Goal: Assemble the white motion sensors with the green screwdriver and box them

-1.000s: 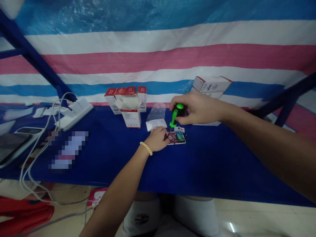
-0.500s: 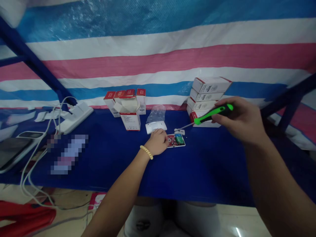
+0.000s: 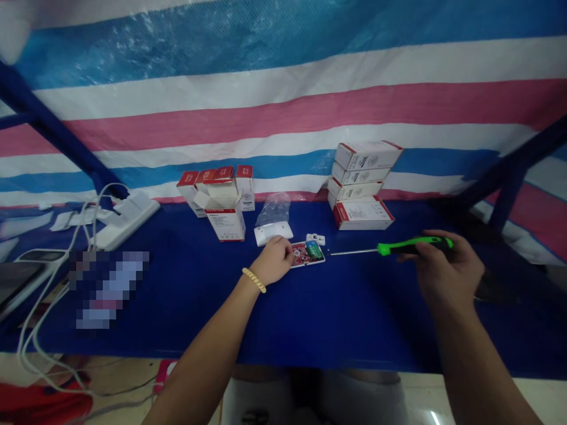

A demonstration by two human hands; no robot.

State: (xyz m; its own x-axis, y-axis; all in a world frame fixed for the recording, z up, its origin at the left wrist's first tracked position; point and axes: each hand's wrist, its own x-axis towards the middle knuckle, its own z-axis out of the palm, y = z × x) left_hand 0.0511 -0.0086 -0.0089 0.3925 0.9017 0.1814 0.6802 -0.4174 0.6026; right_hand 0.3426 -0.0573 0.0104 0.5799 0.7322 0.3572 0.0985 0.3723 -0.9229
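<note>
A green-and-black screwdriver (image 3: 398, 247) is gripped in my right hand (image 3: 447, 265), its shaft nearly level and pointing left. The tip is at the table surface beside tiny dark specks, just right of a white-cased red circuit board (image 3: 302, 254) with a green part. My left hand (image 3: 273, 258), fingers curled, holds the left end of that board against the table. Behind it lie a white cover (image 3: 273, 232) and a small white piece (image 3: 315, 239).
Red-and-white boxes (image 3: 225, 224) stand at the back left, one with open flaps. More boxes (image 3: 361, 213) are stacked at the back right. A clear plastic bag (image 3: 274, 208) lies between them. A white power strip (image 3: 126, 221) with cables is on the left.
My right hand has moved down and to the right, and the screwdriver tip has gone from the small white piece to the table right of the board. The view has shifted slightly.
</note>
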